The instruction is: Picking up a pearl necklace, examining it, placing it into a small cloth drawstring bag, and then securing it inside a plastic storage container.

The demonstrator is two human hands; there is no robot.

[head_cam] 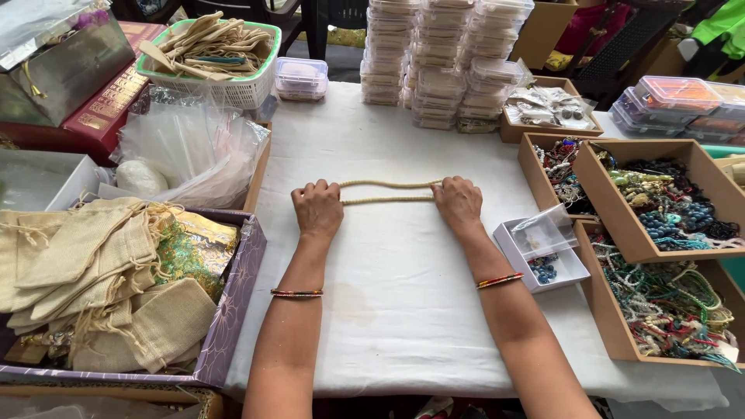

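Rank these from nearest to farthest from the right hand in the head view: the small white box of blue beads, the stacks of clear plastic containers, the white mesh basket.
From the right hand:
1. Small white box of blue beads, just to its right.
2. Stacks of clear plastic containers, straight beyond it at the table's far edge.
3. White mesh basket, far across at the far left.

Even, soft daylight; sharp focus throughout.
The white table (403,310) reads bright without glare, shadows under the forearms are faint, and edges show slight wide-angle stretch.

ends of bead strand (388,192) hidden under both hands; pouch box (233,310) cut off left; tray beads (667,310) too small to distinguish
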